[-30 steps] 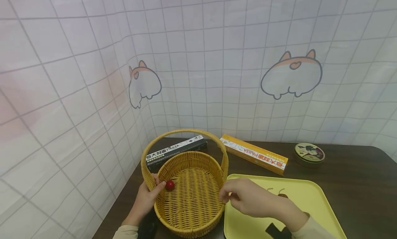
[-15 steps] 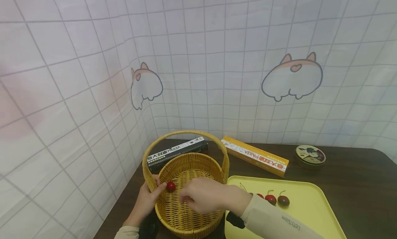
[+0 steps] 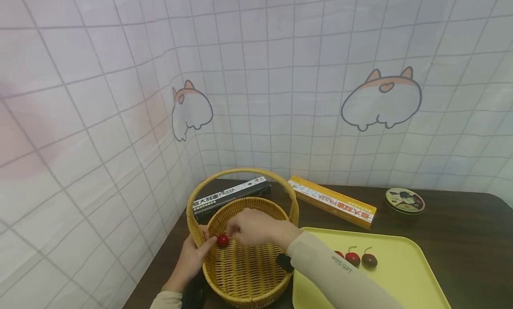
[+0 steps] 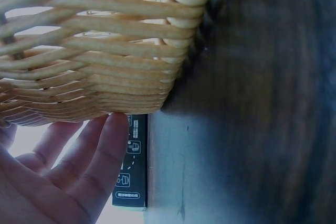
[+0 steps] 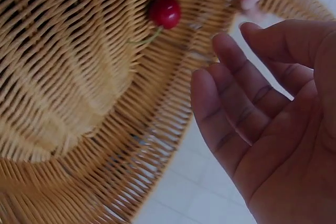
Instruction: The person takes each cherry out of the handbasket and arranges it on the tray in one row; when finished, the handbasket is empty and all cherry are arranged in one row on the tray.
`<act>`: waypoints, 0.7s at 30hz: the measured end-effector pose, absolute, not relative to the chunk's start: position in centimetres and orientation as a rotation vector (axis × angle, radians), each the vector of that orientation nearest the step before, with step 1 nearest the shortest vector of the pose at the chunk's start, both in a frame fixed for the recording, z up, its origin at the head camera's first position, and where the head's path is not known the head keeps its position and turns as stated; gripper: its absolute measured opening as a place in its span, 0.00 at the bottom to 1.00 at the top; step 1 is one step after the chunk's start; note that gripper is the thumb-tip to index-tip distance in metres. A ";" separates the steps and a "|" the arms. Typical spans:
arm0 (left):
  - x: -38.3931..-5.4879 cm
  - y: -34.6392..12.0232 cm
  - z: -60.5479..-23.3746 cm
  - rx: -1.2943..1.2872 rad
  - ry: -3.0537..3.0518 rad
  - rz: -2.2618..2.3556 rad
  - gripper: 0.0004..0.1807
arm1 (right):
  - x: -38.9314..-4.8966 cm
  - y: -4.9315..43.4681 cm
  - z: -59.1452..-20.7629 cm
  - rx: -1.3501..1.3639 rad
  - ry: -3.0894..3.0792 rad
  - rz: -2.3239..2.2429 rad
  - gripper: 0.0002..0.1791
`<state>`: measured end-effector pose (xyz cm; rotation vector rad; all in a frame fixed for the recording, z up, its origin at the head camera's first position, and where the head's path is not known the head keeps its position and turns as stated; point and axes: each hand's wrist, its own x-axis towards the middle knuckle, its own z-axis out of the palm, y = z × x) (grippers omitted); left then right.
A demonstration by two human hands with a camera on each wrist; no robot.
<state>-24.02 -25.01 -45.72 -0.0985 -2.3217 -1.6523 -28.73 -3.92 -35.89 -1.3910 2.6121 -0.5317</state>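
A yellow wicker basket [image 3: 248, 295] with a tall arched handle stands on the dark table. My left hand [image 3: 190, 258] grips its left rim, thumb over the edge and fingers against the outer wall [image 4: 89, 166]. Inside lies one red cherry [image 3: 222, 241], by the left wall near my left thumb. My right hand [image 3: 256, 227] reaches in under the handle, its fingertips close to the right of that cherry. In the right wrist view the fingers [image 5: 207, 108] are loosely bent with nothing between them, and the cherry's green stem shows.
Several cherries [image 3: 352, 258] lie on a yellow tray [image 3: 405, 282] to the right, partly covered by my right sleeve. Behind the basket is a black pasta box [image 3: 230, 197]. An orange pasta box [image 3: 332, 203] and a round tin [image 3: 405, 203] stand farther right.
My right hand has moved left from the basket's right rim, across the basket, to beside the cherry inside. Cherries on the tray have come into view. My left hand keeps its hold.
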 end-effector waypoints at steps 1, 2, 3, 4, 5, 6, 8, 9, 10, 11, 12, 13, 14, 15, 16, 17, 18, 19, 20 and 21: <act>-24.0 -25.0 -45.7 -0.101 -2.323 -1.652 0.09 | -29.0 -4.1 -36.2 -1.363 2.616 -0.531 0.11; -24.0 -25.0 -45.7 -0.105 -2.325 -1.653 0.09 | -29.2 -4.3 -36.6 -1.334 2.620 -0.535 0.11; -24.0 -25.0 -45.7 -0.107 -2.327 -1.652 0.09 | -29.4 -4.5 -36.9 -1.309 2.625 -0.537 0.10; -23.9 -25.0 -45.7 -0.112 -2.328 -1.652 0.09 | -29.6 -4.7 -37.2 -1.290 2.629 -0.543 0.10; -23.9 -25.1 -45.6 -0.114 -2.322 -1.654 0.09 | -29.7 -4.9 -37.6 -1.277 2.637 -0.547 0.11; -23.9 -25.1 -45.6 -0.114 -2.318 -1.654 0.09 | -29.9 -5.1 -37.9 -1.268 2.646 -0.552 0.11; -24.0 -25.0 -45.6 -0.115 -2.319 -1.655 0.09 | -30.1 -5.3 -38.5 -1.245 2.661 -0.564 0.12; -24.0 -24.9 -45.5 -0.116 -2.322 -1.655 0.09 | -30.3 -5.4 -38.8 -1.234 2.665 -0.567 0.12; -24.0 -24.9 -45.5 -0.117 -2.325 -1.655 0.09 | -30.4 -5.4 -39.2 -1.221 2.664 -0.576 0.13; -24.0 -24.9 -45.5 -0.119 -2.327 -1.656 0.09 | -30.5 -5.4 -39.4 -1.210 2.661 -0.584 0.13; -24.1 -24.9 -45.5 -0.118 -2.336 -1.651 0.09 | -30.6 -5.4 -39.7 -1.198 2.651 -0.601 0.14; -24.1 -24.9 -45.5 -0.117 -2.343 -1.649 0.09 | -30.7 -5.4 -39.9 -1.188 2.639 -0.618 0.14; -24.0 -24.9 -45.5 -0.112 -2.347 -1.648 0.09 | -30.8 -5.3 -40.1 -1.180 2.629 -0.635 0.15; -24.0 -24.9 -45.4 -0.105 -2.348 -1.649 0.08 | -30.9 -5.3 -40.3 -1.173 2.617 -0.655 0.16; -24.0 -24.9 -45.4 -0.099 -2.348 -1.651 0.08 | -30.9 -5.3 -40.4 -1.167 2.608 -0.674 0.18; -23.9 -24.9 -45.4 -0.094 -2.349 -1.649 0.08 | -31.0 -5.3 -40.6 -1.161 2.594 -0.691 0.19; -23.9 -25.0 -45.4 -0.090 -2.354 -1.645 0.08 | -31.0 -5.4 -40.7 -1.152 2.579 -0.705 0.21; -23.9 -25.0 -45.5 -0.088 -2.353 -1.645 0.09 | -31.0 -5.5 -40.8 -1.150 2.571 -0.703 0.22; -23.9 -25.0 -45.5 -0.087 -2.355 -1.641 0.09 | -31.0 -5.6 -41.0 -1.151 2.562 -0.696 0.24; -23.9 -25.1 -45.6 -0.089 -2.356 -1.637 0.09 | -30.9 -5.7 -41.1 -1.156 2.553 -0.677 0.26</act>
